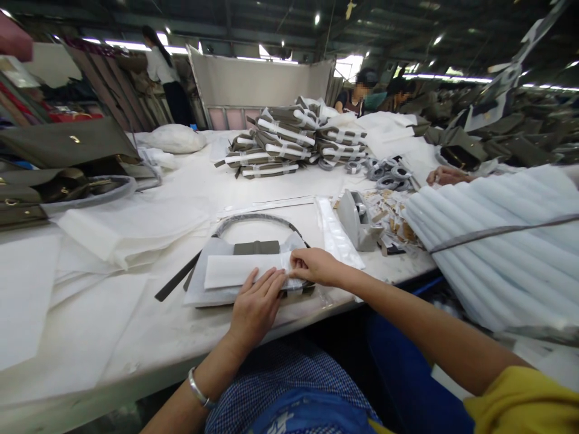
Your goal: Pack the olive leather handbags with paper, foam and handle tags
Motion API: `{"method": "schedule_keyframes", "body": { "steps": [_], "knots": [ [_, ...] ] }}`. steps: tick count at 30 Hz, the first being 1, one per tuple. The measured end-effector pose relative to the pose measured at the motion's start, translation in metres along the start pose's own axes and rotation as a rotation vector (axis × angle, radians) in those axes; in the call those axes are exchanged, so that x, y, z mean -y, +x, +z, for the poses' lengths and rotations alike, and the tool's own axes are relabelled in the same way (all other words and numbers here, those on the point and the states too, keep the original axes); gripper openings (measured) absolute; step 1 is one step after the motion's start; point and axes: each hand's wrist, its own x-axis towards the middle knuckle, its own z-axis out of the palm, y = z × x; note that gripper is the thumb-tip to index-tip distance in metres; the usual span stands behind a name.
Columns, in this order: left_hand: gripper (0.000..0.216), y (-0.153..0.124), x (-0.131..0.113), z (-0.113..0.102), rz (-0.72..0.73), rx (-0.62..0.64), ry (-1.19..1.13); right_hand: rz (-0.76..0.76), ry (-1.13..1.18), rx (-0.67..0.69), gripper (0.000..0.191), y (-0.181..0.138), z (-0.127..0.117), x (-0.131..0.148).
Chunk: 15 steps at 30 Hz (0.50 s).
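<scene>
In front of me on the table lies an olive handbag (257, 248), mostly covered by white wrapping sheet. Its wrapped handle (246, 217) arches away from me, and a dark strap (178, 278) sticks out to the left. Across the bag rests a folded white strip (237, 271). My left hand (257, 304) presses flat on the strip's near edge, fingers stretched out. At the strip's right end my right hand (316, 266) is closed in a pinch; what sits between its fingertips is hidden. Clear film shows around those fingertips.
A grey tape dispenser (357, 226) and a clear plastic sleeve (337, 235) are right of the bag. Wrapped bags (280, 141) are piled behind. White sheets (104, 313) lie left; a strapped foam bundle (497, 241) stands right. Another person's hand (450, 175) is behind it.
</scene>
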Motion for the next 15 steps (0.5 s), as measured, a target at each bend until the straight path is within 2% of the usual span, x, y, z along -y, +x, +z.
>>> {"method": "schedule_keyframes", "body": {
  "steps": [3, 6, 12, 15],
  "knots": [
    [0.052, -0.002, 0.002, -0.002, 0.033, 0.01, 0.051, 0.037, 0.031, 0.044, 0.015, 0.006, -0.004, -0.003],
    [0.051, -0.003, 0.003, -0.001, 0.087, -0.004, 0.092, 0.061, 0.061, 0.041, 0.019, 0.009, -0.004, -0.005],
    [0.05, 0.003, -0.002, -0.002, 0.072, 0.052, 0.115, 0.064, 0.128, -0.079, 0.013, 0.002, 0.008, -0.002],
    [0.049, 0.005, -0.003, -0.003, 0.072, 0.065, 0.126, -0.008, 0.211, -0.145, 0.004, -0.011, 0.004, -0.009]
  ]
}}
